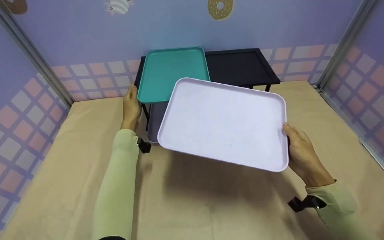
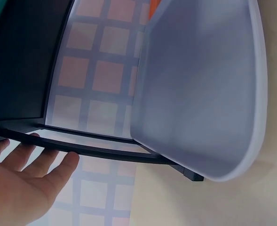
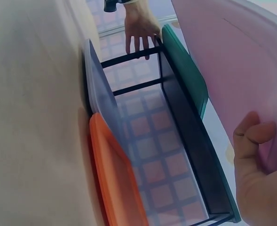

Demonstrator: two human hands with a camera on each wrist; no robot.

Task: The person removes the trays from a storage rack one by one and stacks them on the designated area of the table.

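My right hand grips the right edge of a pale lilac tray, thumb on top, and holds it tilted in the air above the table. In the right wrist view the thumb curls over that tray. My left hand reaches to the left end of a black rack, beside a teal tray lying on its top shelf. The straight fingers touch the rack's lower bar and hold nothing.
Under the rack a grey tray lies on the table, with an orange tray beside it. The right half of the rack's top is bare. The beige table is enclosed by purple checked walls.
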